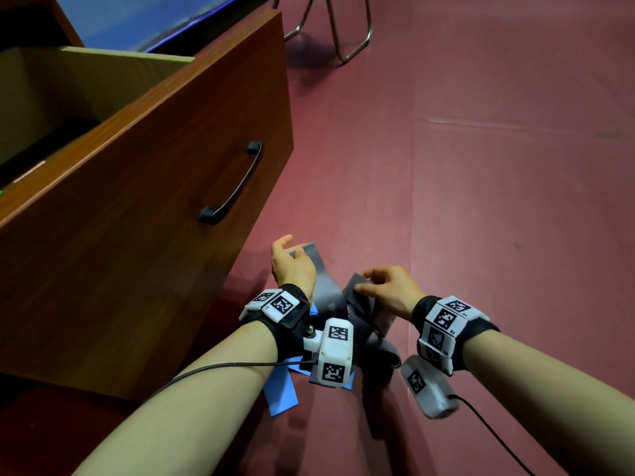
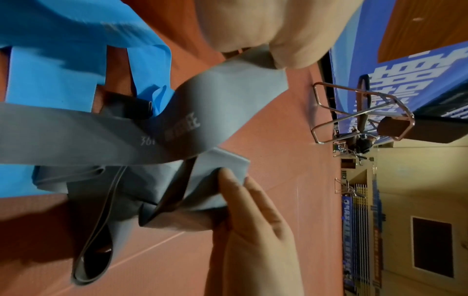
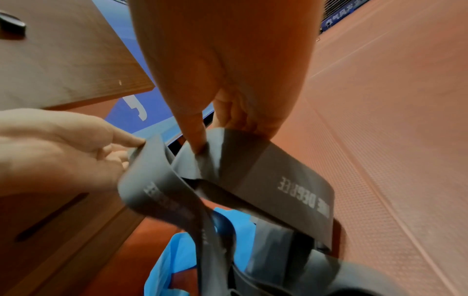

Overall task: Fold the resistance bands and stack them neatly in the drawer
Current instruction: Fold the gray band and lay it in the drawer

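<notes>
Held above the floor beside the open drawer [image 1: 144, 108], the grey band [image 1: 326, 290] – limp, thin, likely slippery – is pinched by right hand [image 1: 391, 290] and left hand [image 1: 292, 266]; best gripped at folded edges.

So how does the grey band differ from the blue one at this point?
The grey band is up between both hands, the left hand holding one end and the right hand pinching a folded part; the blue band lies on the floor beneath it, untouched. The grey band shows white lettering; none is visible on the blue. Both are flat, wide bands, loosely looped, and neither is in the drawer yet.
</notes>
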